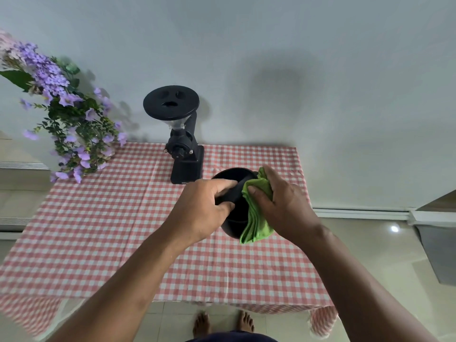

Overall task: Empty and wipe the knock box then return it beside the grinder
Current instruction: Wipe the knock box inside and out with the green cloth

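Observation:
The black round knock box (235, 177) is held up over the checked table, right of the grinder's base. My left hand (203, 208) grips its near rim and the knock bar across it. My right hand (281, 203) holds a folded green cloth (256, 215) pressed against the box's right side, the cloth hanging down over the wall. The black coffee grinder (181, 141) with its wide round lid stands upright at the table's back edge, just left of the box. The inside of the box is dark and mostly hidden.
A red and white checked cloth covers the table (111, 230). A bunch of purple flowers (71, 114) stands at the back left corner. The wall is right behind the table. Tiled floor and my bare feet (223, 322) show below the front edge.

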